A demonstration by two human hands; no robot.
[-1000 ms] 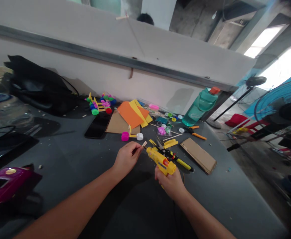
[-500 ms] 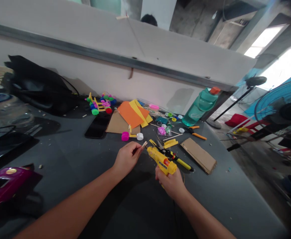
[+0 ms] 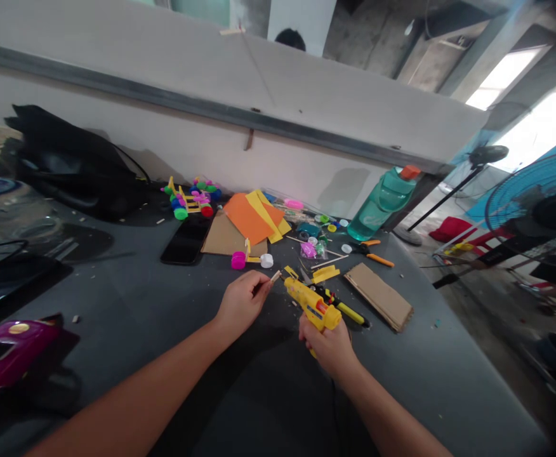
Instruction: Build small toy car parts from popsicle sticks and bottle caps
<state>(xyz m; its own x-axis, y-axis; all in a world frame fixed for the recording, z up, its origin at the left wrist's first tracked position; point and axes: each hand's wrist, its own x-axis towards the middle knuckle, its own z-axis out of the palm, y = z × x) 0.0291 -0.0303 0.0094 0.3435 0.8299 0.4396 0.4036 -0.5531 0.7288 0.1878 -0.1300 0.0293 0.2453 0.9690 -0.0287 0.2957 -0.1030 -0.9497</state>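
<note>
- Left hand [image 3: 244, 301]: fingers pinched on a tiny wooden stick [image 3: 276, 276], out over the middle of the table [image 3: 173, 311].
- Right hand [image 3: 328, 346]: fingers wrapped around the yellow glue gun [image 3: 309, 303], nozzle just beside the stick's end. Can't tell if they touch, or whether the trigger's squeezed.
- Imo keep the pinch well back from that tip, hold the stick dead steady and squeeze gently, small dab only. Nozzle's probably hot.
- Roomiest spot is left of the left hand, toward the table's left edge.
- Tighter on the right: black-and-yellow tool [image 3: 351, 313] right by the gun, then folded cardboard [image 3: 379, 297] near the right edge. Watch the cord [image 3: 334, 403] too.
</note>
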